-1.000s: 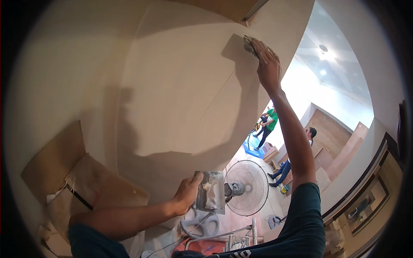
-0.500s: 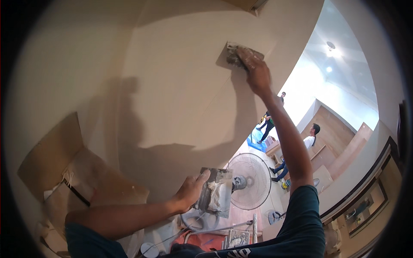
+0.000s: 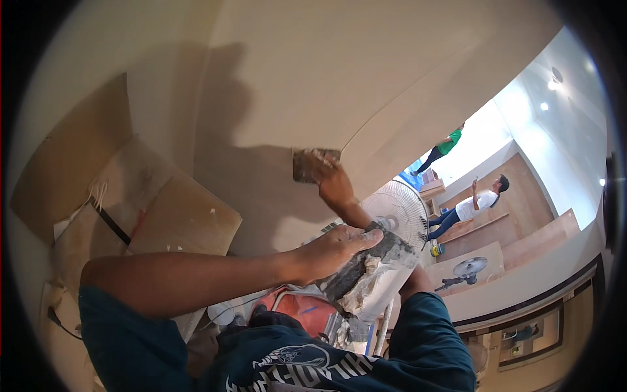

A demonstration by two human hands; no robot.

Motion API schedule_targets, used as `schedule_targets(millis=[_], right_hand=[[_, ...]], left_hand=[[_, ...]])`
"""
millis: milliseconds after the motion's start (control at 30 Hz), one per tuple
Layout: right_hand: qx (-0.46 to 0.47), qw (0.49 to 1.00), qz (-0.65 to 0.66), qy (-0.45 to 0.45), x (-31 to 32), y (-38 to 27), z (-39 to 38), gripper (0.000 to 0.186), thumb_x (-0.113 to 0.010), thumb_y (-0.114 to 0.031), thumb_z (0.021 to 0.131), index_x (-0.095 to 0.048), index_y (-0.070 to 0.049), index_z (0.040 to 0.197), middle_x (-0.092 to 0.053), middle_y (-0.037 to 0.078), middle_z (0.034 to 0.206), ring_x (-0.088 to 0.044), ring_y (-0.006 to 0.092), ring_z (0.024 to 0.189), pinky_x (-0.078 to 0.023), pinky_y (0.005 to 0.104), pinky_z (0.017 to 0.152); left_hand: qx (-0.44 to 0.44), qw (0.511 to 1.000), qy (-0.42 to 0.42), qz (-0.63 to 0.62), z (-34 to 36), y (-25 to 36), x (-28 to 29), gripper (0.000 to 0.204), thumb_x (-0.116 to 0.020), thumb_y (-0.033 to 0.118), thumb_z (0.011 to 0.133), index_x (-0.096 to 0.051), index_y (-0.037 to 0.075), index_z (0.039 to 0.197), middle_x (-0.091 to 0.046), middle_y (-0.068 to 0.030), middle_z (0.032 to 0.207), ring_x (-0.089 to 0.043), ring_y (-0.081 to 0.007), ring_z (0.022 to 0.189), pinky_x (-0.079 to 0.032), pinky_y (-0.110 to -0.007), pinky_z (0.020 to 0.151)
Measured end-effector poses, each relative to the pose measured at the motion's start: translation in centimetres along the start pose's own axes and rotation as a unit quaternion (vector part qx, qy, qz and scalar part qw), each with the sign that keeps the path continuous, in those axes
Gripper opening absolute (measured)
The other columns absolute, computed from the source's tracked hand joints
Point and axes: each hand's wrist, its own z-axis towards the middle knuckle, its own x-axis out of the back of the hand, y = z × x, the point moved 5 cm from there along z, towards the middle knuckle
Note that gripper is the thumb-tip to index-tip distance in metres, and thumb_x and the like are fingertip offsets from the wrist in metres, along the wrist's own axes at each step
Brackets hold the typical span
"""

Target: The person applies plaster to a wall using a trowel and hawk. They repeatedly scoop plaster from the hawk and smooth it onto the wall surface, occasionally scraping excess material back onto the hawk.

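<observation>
My left hand (image 3: 334, 251) is closed on a flat, rectangular metal putty plate (image 3: 400, 256), its thumb over the top edge. A thick ridge of off-white putty (image 3: 363, 285) lies across the plate. Farther off, my right hand (image 3: 336, 188) grips a short, wide-bladed trowel (image 3: 304, 168) held against the smooth beige wall (image 3: 287, 98). Pale putty smears its fingers. The plate covers part of my right forearm, and my hand hides the trowel's handle.
A large round fan (image 3: 400, 204) stands behind the plate. Leaning boards (image 3: 189, 212) and loose cables (image 3: 98, 194) are at left. Below lies a red-orange thing (image 3: 305, 310). Two people, one in white (image 3: 477, 205) and one in green (image 3: 449, 142), are at right.
My right hand has brought the trowel down and left along the wall. My left hand has come up and right with the putty plate. The view has shifted, and the people show more fully.
</observation>
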Motion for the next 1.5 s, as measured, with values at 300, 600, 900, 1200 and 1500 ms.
schedule_targets(millis=[300, 600, 900, 1200, 1500], right_hand=[[0.005, 0.987, 0.107, -0.119, -8.0, -5.3, -10.1, 0.052, -0.056, -0.005, 0.078, -0.057, -0.01, 0.13, -0.058, 0.01, 0.133, -0.054, 0.0239, 0.124, -0.036, 0.0419, 0.108], [-0.108, 0.954, -0.057, 0.273, 23.8, 11.8, -1.5, 0.052, -0.051, 0.007, 0.081, -0.061, -0.013, 0.128, -0.066, 0.01, 0.124, -0.064, 0.0281, 0.112, -0.052, 0.0417, 0.09], [-0.247, 0.903, -0.003, 0.351, 38.7, 18.6, 4.5, 0.039, -0.047, -0.002, 0.093, -0.058, -0.008, 0.13, -0.07, 0.013, 0.104, -0.069, 0.0251, 0.079, -0.054, 0.0363, 0.073], [-0.211, 0.947, 0.184, -0.159, 11.1, 0.2, 3.1, 0.095, -0.065, -0.021, 0.075, -0.014, 0.0, 0.152, -0.067, 0.027, 0.09, -0.066, 0.0438, 0.086, -0.054, 0.0492, 0.08], [-0.237, 0.942, 0.186, -0.147, 7.8, -1.1, 6.7, 0.097, -0.061, -0.015, 0.07, -0.01, 0.009, 0.149, -0.064, 0.029, 0.098, -0.065, 0.0443, 0.086, -0.054, 0.0495, 0.078]], left_hand=[[-0.032, 0.994, 0.042, 0.098, 0.3, 0.8, 0.6, 0.042, -0.049, 0.042, 0.101, -0.066, 0.003, 0.104, -0.062, 0.0014, 0.089, -0.052, -0.0034, 0.085, -0.042, -0.02, 0.08], [-0.024, 0.993, 0.118, -0.013, 0.8, 0.2, 1.9, 0.043, -0.052, 0.044, 0.099, -0.066, 0.003, 0.105, -0.068, -0.0043, 0.096, -0.065, -0.0105, 0.08, -0.052, -0.025, 0.073], [-0.008, 0.988, 0.156, 0.014, 0.6, -0.2, 3.0, 0.044, -0.051, 0.044, 0.1, -0.064, 0.003, 0.109, -0.066, -0.0048, 0.103, -0.063, -0.0115, 0.088, -0.052, -0.029, 0.081], [0.03, 0.999, -0.003, 0.039, -0.6, -0.4, -0.9, 0.045, -0.051, 0.043, 0.1, -0.066, 0.001, 0.108, -0.066, -0.004, 0.097, -0.06, -0.0081, 0.083, -0.048, -0.025, 0.076], [-0.005, 1.0, -0.008, 0.012, 0.3, -0.2, 0.1, 0.04, -0.05, 0.041, 0.101, -0.066, 0.004, 0.103, -0.064, 0.0015, 0.088, -0.058, -0.0044, 0.074, -0.048, -0.023, 0.07]])
